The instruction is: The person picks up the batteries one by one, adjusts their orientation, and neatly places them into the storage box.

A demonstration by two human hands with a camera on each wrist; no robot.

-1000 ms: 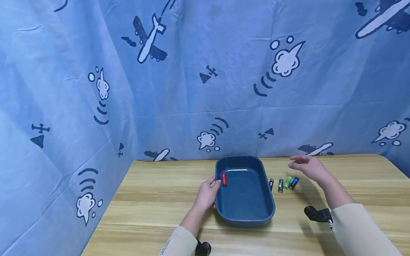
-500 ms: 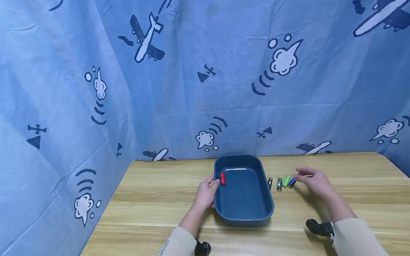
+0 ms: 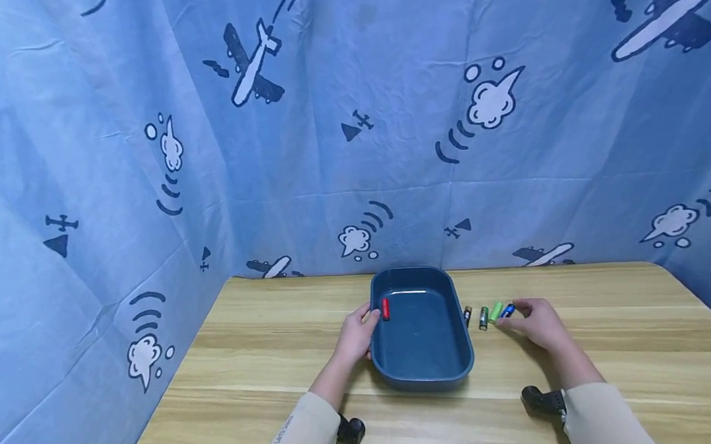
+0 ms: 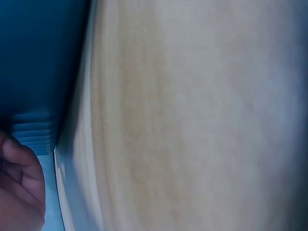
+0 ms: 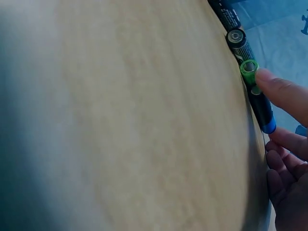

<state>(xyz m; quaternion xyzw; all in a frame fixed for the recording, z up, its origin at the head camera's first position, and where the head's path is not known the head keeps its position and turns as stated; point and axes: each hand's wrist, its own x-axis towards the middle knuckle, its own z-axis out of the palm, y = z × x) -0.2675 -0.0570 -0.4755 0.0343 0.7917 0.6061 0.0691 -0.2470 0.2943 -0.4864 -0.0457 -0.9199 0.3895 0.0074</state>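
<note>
On the wooden table [image 3: 246, 340], the left hand [image 3: 356, 337] grips the left rim of the blue basin [image 3: 422, 344], thumb over the edge. The red battery [image 3: 386, 309] lies inside, near that rim. The right hand [image 3: 543, 322] pinches the blue battery [image 3: 508, 310] narrowly between thumb and index finger, right of the basin. Beside it lie the light green battery [image 3: 496, 311], dark green battery [image 3: 483, 318] and black battery [image 3: 468, 315].

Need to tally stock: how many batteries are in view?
5: a red battery inside the blue bin; outside it, to the right, a black battery, a dark green battery, a light green battery and a blue battery pinched by the right hand. The bin may hide others.
</note>
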